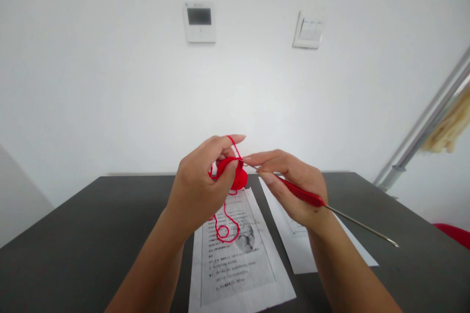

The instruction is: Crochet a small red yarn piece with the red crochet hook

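My left hand (207, 171) pinches a small piece of red crochet work (224, 165) between thumb and fingers, its index finger stretched out with red yarn (235, 146) looped over it. In my right hand (293, 183) is a crochet hook (306, 196) with a red handle and metal ends. The hook's front tip meets the upper edge of the crochet work, while its other end points down to the right. Behind the left thumb shows a red mass (240, 179), perhaps the yarn ball or more of the work. A loose yarn strand (227, 240) curls over the paper below.
A printed sheet (242, 279) with a picture lies on the dark table (110, 234), and a second sheet (304, 264) lies under my right forearm. On the white wall behind are a control panel (200, 27) and a light switch (310, 30). A metal pole (422, 132) slants at the right.
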A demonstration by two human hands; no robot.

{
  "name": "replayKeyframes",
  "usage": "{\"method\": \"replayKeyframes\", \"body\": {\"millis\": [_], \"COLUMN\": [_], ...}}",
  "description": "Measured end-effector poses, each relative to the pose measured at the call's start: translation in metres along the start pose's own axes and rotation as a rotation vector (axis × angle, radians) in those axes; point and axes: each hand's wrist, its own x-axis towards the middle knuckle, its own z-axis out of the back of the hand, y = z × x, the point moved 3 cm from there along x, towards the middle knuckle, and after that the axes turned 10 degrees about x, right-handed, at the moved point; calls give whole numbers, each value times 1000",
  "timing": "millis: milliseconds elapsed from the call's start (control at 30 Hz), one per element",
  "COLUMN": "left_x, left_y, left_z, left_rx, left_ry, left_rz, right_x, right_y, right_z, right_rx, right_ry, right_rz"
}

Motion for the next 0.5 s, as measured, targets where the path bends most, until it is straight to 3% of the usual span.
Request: {"method": "replayKeyframes", "body": {"millis": [500], "left_x": [0], "left_y": [-2], "left_z": [1], "left_rx": [27], "left_ry": [1], "left_rz": [-8], "right_x": [2], "right_y": [2], "right_z": [-1], "right_rx": [-14], "right_ry": [7], "right_rz": [-9]}}
